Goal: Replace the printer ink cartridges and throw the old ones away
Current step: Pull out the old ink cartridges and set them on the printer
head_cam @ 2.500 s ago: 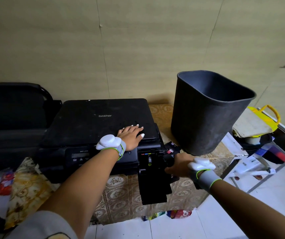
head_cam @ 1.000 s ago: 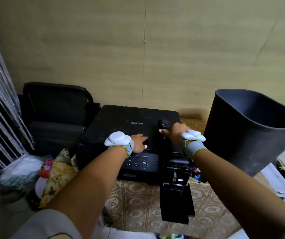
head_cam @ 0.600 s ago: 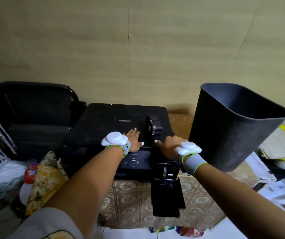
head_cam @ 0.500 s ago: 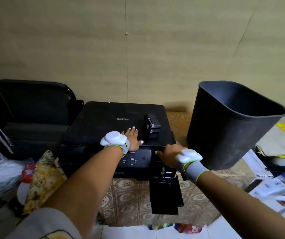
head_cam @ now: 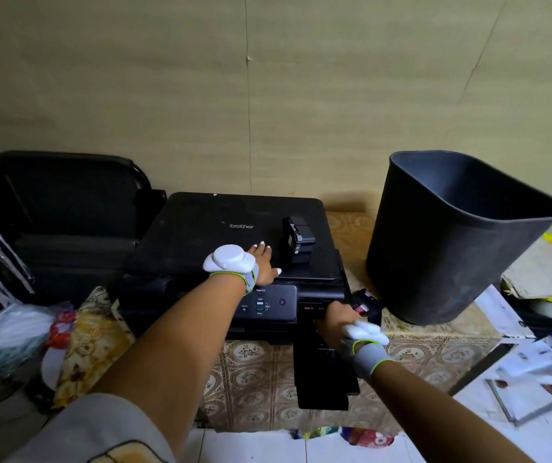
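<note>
A patterned beige cloth covered the low surface, which stood against a plain tan panelled wall. A black chair sat at the left, next to a heap of bags and a yellow floral cushion. White floor tiles and loose papers lay at the right.

The black Brother printer sat on the cloth with its control panel facing the person and its cartridge door hanging open at the front right. 1 black ink cartridge stood upright on the printer lid near its right edge, its long axis vertical and its narrow face turned toward the camera. More cartridges lay on the cloth just beside the printer's right front corner, between it and the dark grey waste bin, which stood upright with its mouth open upward.

The left hand lay palm down, flat and released, fingers spread on the front of the lid, just left of the upright cartridge and not touching it. The right hand reached forward into the open cartridge bay with its knuckles up; its fingers were curled inside the slot, and whether they were grasping anything could not be told
</note>
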Tool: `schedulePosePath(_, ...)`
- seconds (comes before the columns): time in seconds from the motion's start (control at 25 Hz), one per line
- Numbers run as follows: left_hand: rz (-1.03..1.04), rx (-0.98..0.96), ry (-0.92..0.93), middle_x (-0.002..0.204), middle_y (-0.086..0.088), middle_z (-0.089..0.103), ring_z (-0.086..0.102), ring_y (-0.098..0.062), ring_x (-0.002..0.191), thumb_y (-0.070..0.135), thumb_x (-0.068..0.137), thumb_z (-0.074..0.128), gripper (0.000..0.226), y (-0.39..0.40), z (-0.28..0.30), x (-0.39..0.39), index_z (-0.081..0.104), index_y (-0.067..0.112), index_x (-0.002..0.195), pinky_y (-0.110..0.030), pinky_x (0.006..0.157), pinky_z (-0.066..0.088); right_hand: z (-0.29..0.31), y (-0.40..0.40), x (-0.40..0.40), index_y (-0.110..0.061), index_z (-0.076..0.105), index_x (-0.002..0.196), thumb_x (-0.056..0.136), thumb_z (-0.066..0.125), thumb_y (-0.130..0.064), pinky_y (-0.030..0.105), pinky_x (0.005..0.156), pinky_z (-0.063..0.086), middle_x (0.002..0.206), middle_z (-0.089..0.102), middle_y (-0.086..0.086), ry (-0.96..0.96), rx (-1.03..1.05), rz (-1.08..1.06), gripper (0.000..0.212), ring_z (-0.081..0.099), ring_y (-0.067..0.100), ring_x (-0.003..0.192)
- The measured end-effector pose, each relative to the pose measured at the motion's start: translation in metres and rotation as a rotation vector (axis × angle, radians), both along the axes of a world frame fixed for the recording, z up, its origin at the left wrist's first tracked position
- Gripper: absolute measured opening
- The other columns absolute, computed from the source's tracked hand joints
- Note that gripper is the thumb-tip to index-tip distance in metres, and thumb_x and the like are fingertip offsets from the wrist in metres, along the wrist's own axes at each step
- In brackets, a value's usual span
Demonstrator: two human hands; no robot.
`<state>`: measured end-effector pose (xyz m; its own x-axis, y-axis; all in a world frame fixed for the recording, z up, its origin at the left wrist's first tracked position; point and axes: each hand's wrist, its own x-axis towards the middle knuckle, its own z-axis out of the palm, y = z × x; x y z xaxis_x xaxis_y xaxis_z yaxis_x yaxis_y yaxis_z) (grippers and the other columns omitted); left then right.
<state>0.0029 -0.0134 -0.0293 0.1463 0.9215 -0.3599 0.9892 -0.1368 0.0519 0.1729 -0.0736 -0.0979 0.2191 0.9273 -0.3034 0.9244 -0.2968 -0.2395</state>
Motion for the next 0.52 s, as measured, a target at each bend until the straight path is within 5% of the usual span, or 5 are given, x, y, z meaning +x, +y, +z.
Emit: schedulePosePath(0.52, 0.009, 0.017, -0.056, 0.162, -0.006, -0.004, -0.001, -0.02, 0.15, 0.04, 0.1, 0.033, 0.068, 0.0004, -0.0039, -0.0038, 0.004, 0.008, 0.153, -0.034, 0.12, 0.007, 0.0016, 0.0035, -0.0098, -0.012, 0.061, 0.097, 0.076, 0.057, -0.027, 0.039, 0.075, 0.047, 0.111, 0.066, 0.01, 0.057, 0.016, -0.083, 0.026, 0.062, 0.033, 0.098)
